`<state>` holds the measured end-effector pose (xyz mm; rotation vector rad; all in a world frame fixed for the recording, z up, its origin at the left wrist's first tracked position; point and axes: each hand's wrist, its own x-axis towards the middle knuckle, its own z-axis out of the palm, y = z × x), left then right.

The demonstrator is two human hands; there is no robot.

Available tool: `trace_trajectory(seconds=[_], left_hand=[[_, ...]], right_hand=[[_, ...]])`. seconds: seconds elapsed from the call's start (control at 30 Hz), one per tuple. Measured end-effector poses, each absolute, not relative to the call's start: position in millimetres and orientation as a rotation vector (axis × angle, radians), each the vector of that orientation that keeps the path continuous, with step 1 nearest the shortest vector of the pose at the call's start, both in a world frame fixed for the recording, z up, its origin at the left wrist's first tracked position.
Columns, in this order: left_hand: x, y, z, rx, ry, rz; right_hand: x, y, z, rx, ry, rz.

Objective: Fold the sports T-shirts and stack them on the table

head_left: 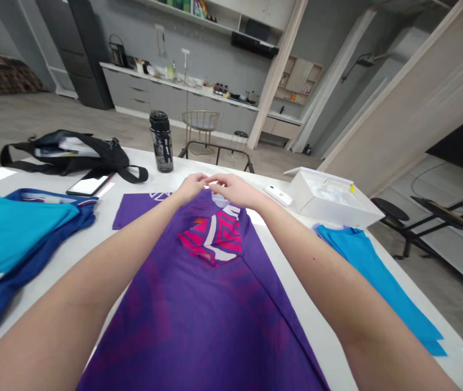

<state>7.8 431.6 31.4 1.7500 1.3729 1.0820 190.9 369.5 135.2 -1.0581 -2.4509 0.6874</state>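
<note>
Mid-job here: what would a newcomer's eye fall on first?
Most likely the purple shirt, spread down the middle of the white table, with a pink pattern near its far end, where the left hand and right hand meet. Then come turquoise clothing on the left and blue clothing on the right. The dark bottle stands beyond.

Purple shirt (199, 326) runs off bottom edge; turquoise shirt (15, 222) cut off at left. Fingertip contact of left hand (192, 185) and right hand (232, 189) with cloth unresolved. Contents (331, 194) of white box (329, 210) blurred.
</note>
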Motion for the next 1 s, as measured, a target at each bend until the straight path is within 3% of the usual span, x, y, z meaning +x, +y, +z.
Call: trace_trajectory(seconds=[0.13, 0.33, 0.67, 1.0], left_hand=[[-13, 387, 16, 1.958, 1.744, 0.713], [7, 325, -2, 2.199, 1.887, 0.219], [20, 298, -21, 2.247, 1.932, 0.248], [19, 331, 15, 2.107, 1.871, 0.622]], right_hand=[[228, 390, 84, -1.57, -2.506, 0.419], [268, 415, 33, -1.813, -2.507, 0.023], [251, 459, -6, -1.708, -2.678, -0.025], [273, 468, 18, -1.822, -2.312, -0.067]])
